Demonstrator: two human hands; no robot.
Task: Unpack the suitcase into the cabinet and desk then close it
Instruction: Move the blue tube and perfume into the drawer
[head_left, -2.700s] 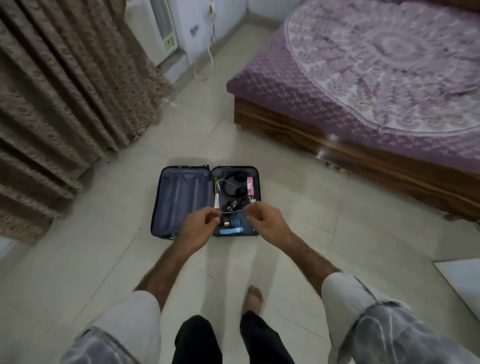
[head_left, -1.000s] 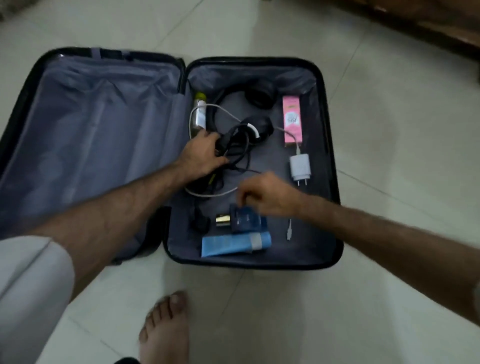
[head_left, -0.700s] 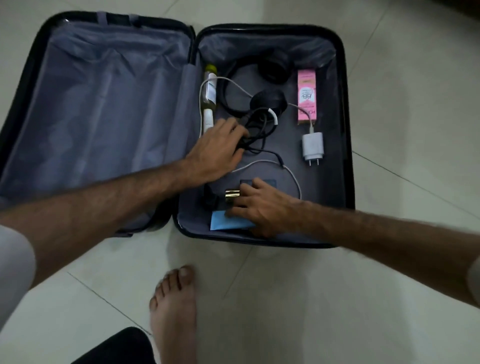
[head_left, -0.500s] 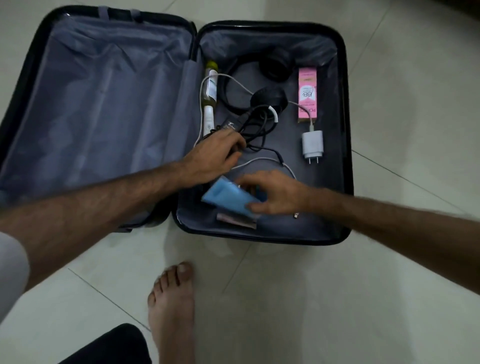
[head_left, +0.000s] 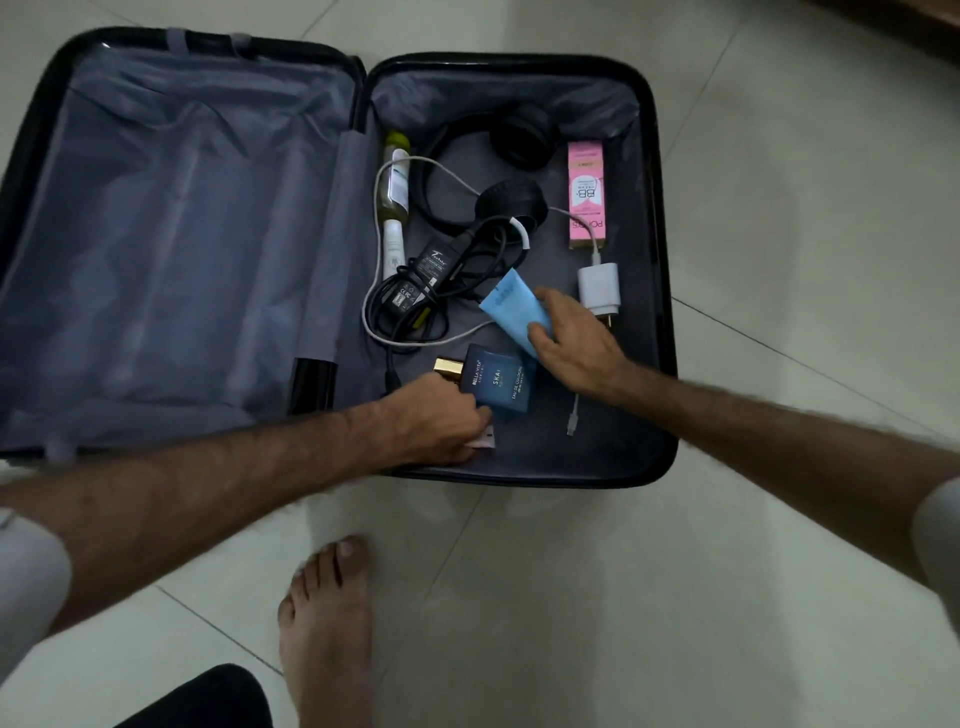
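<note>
A black suitcase lies open flat on the tiled floor, with grey lining in both halves. Its left half is bare. The right half holds black headphones, a pink box, a clear bottle, a black adapter with coiled cable, a white charger and a blue cologne bottle. My right hand grips a light blue tube, lifted and tilted. My left hand touches the cologne bottle's near side and covers a pink item.
My bare foot stands on the floor just in front of the suitcase. A strip of wooden furniture shows at the top right corner. Pale tiles surround the suitcase on every side.
My right hand lifted the blue tube from the near edge and carried it toward the middle. My left hand left the black cables and came down beside the cologne bottle.
</note>
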